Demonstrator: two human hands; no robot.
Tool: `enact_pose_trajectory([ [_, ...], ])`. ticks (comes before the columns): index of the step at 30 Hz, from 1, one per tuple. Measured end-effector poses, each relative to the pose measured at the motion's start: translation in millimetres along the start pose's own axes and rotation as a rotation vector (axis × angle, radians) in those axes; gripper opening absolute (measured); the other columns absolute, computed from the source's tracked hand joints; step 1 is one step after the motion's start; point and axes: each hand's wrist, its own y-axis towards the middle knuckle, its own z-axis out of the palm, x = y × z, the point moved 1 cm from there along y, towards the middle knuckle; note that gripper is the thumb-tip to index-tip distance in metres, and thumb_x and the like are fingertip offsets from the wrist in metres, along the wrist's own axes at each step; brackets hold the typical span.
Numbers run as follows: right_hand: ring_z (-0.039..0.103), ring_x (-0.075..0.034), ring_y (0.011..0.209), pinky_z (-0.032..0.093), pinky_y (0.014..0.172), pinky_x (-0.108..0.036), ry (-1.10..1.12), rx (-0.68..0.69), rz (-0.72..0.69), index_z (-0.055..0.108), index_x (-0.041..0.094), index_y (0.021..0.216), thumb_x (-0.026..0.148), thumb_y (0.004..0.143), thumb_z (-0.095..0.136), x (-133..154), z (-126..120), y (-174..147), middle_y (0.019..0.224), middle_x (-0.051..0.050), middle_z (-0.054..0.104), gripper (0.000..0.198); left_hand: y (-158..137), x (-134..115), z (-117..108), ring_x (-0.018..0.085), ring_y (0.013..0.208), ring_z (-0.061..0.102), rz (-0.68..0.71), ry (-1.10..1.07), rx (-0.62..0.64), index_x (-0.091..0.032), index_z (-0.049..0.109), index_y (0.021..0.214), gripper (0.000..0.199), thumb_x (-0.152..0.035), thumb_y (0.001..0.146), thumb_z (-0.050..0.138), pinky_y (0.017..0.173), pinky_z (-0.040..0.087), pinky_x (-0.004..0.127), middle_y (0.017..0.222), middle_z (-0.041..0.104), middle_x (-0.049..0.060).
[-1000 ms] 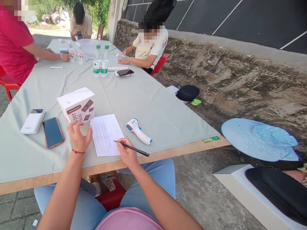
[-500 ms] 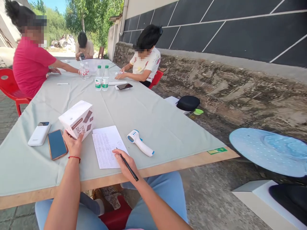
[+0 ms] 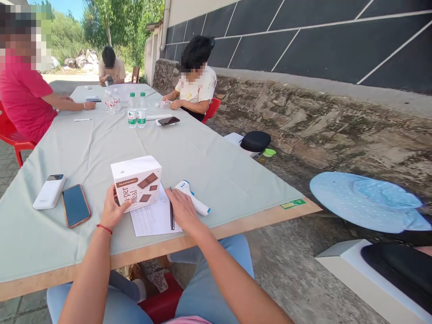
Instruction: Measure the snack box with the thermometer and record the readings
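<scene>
My left hand [image 3: 116, 208] grips a white box [image 3: 137, 182] printed with brown bars, its thumb on the front and its fingers round the left side. The box is over the upper part of a sheet of handwritten paper [image 3: 148, 222] and hides some of the writing. My right hand [image 3: 184, 208] is at the right edge of the paper, with a black pen [image 3: 172, 216] held along its thumb side. Close against its fingers lies a white and blue infrared thermometer [image 3: 200, 206], partly covered by the hand; whether they touch is unclear.
A white power bank [image 3: 50, 192] and a phone [image 3: 76, 206] lie to the left. Several water bottles [image 3: 137, 114] and another phone [image 3: 168, 121] stand or lie farther up the cloth-covered table [image 3: 101, 148]. Three people sit around it. A blue hat [image 3: 357, 202] is at right.
My left hand has moved the box right, over the paper, turning its front toward me. My right hand has shifted up and right to the thermometer. The person in pink has drawn an arm back from the bottles.
</scene>
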Motion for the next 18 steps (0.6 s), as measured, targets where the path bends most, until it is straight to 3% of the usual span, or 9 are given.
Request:
enact_pose_trajectory([
  [5,0.052,-0.029,0.119,0.039,0.094,-0.043,-0.185,0.164,-0.077,0.059,0.02,0.126,0.005,0.09,0.031,2,3,28,0.124,-0.014,0.064,0.048,-2,-3,-4,0.031,0.111,0.062,0.016,0.079,0.056,-0.021,0.047,0.13,0.066,-0.051,0.075,0.07,0.093,0.05,0.047,0.121,0.064,0.011],
  [8,0.05,-0.027,0.122,0.037,0.096,-0.041,-0.213,0.127,-0.106,0.056,0.022,0.13,0.002,0.088,0.032,-2,-2,26,0.131,-0.012,0.06,0.053,-4,-5,-4,0.031,0.113,0.061,0.01,0.097,0.054,-0.021,0.045,0.133,0.069,-0.051,0.076,0.07,0.094,0.049,0.046,0.124,0.063,0.011],
  [11,0.049,-0.032,0.122,0.038,0.093,-0.043,-0.271,-0.025,0.133,0.052,0.018,0.133,0.013,0.087,0.048,-24,-13,12,0.135,-0.018,0.054,0.047,-4,-8,-2,0.03,0.111,0.061,0.001,0.079,0.047,-0.022,0.046,0.133,0.069,-0.052,0.076,0.07,0.093,0.05,0.044,0.123,0.064,0.011],
  [14,0.06,-0.033,0.098,0.043,0.078,-0.04,-0.243,0.001,0.441,0.062,0.014,0.115,0.033,0.081,0.063,-53,-23,-1,0.106,-0.021,0.066,0.039,-3,-10,-1,0.029,0.107,0.063,-0.01,0.06,0.029,-0.021,0.049,0.13,0.066,-0.052,0.076,0.069,0.09,0.05,0.042,0.119,0.066,0.009],
  [16,0.061,-0.029,0.085,0.043,0.07,-0.035,-0.116,0.056,0.526,0.066,0.016,0.098,0.036,0.078,0.064,-61,-26,-5,0.09,-0.016,0.067,0.028,-3,-11,-2,0.029,0.105,0.064,-0.033,0.053,0.009,-0.021,0.05,0.129,0.063,-0.054,0.078,0.066,0.088,0.05,0.041,0.118,0.067,0.009],
  [18,0.061,-0.025,0.079,0.043,0.068,-0.033,0.112,0.022,0.559,0.065,0.018,0.092,0.037,0.076,0.061,-54,-29,-8,0.085,-0.011,0.067,0.025,-3,-10,-2,0.029,0.106,0.063,-0.055,0.046,-0.002,-0.021,0.05,0.13,0.062,-0.055,0.08,0.063,0.088,0.05,0.041,0.118,0.067,0.009],
])
